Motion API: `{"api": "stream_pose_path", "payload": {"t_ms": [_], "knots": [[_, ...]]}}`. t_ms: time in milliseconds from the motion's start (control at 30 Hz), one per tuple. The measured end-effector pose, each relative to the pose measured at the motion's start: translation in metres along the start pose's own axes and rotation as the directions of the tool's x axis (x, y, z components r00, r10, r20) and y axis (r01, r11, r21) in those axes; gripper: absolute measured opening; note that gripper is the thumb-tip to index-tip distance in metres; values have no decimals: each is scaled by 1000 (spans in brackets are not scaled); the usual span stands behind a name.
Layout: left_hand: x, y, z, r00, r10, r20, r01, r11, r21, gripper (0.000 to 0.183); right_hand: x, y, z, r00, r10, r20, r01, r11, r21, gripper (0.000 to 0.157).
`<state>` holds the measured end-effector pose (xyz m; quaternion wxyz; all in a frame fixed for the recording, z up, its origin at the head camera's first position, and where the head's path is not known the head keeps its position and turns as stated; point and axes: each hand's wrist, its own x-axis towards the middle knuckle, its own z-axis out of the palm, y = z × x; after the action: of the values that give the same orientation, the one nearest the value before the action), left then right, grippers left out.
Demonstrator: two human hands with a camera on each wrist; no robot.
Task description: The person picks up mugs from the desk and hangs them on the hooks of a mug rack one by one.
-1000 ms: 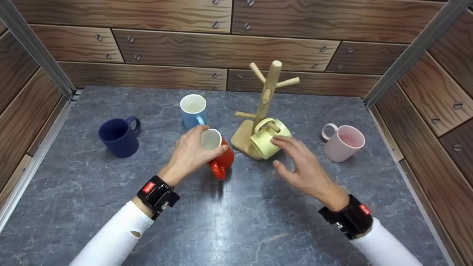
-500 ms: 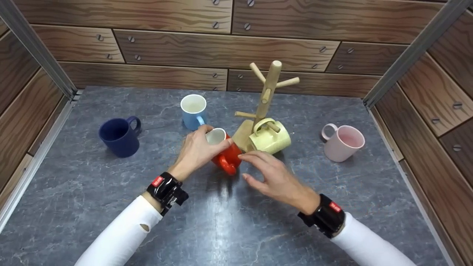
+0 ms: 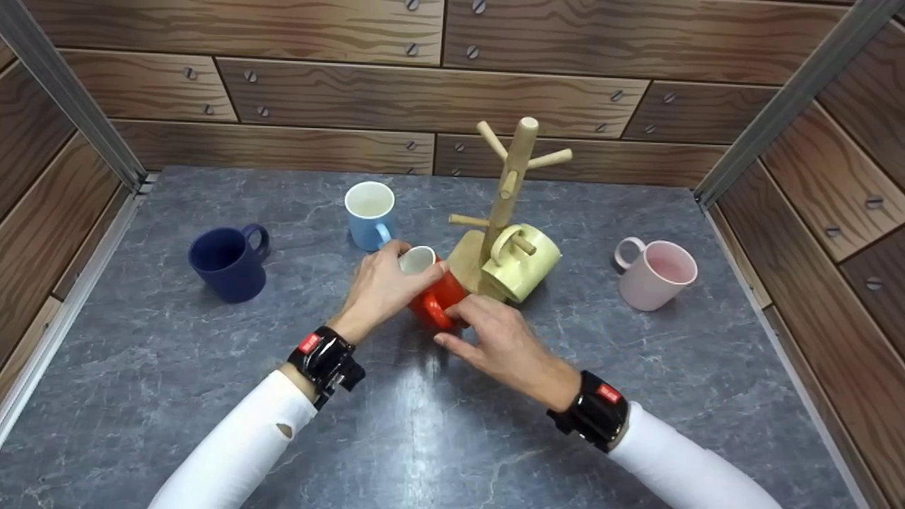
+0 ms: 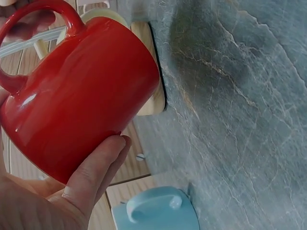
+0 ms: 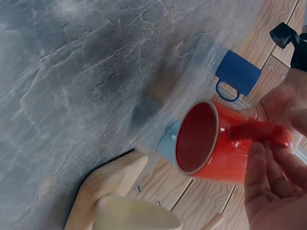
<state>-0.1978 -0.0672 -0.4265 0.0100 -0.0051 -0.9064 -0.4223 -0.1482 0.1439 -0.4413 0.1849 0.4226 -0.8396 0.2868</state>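
My left hand [image 3: 378, 286] grips a red mug [image 4: 91, 91] near its rim, thumb on one side and fingers on the other. The mug is raised above the table and tilted, its underside showing in the right wrist view. My right hand [image 3: 498, 343] is at the mug's handle [image 5: 259, 132]; its bent fingers meet the handle while the thumb stands apart. Just behind is a wooden mug tree [image 3: 520, 159], with a pale yellow mug [image 3: 527, 265] hanging tilted by its handle on a low peg.
A light blue mug [image 3: 370, 219] stands upright behind my left hand. The dark blue mug [image 3: 230, 265] is at the left and a pink mug [image 3: 654, 276] at the right. Wood-patterned panels [image 3: 424, 92] enclose the back and sides of the grey table [image 3: 339, 452].
My right hand has left the yellow mug and moved left to the red mug's handle. The left hand has shifted the red mug slightly right, towards the tree.
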Motion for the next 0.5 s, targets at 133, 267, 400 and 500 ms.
{"api": "stream_pose_path", "payload": {"t_ms": [133, 267, 400, 500], "knots": [[1, 1, 1, 1000, -13, 11, 13, 1000, -2, 71, 2, 1, 2, 999, 20, -37, -20, 1000, -5, 20], [2, 2, 0, 999, -28, 26, 28, 1000, -1, 72, 4, 1, 1, 998, 36, -59, -35, 999, 21, 17], [4, 4, -2, 999, -29, 42, 29, 1000, 7, 73, 7, 0, 0, 996, 24, -83, -21, 999, 29, 16], [5, 5, -4, 998, -31, 55, 31, 1000, 7, 78, 9, 0, 0, 995, 5, -100, -3, 1000, 18, 17]]}}
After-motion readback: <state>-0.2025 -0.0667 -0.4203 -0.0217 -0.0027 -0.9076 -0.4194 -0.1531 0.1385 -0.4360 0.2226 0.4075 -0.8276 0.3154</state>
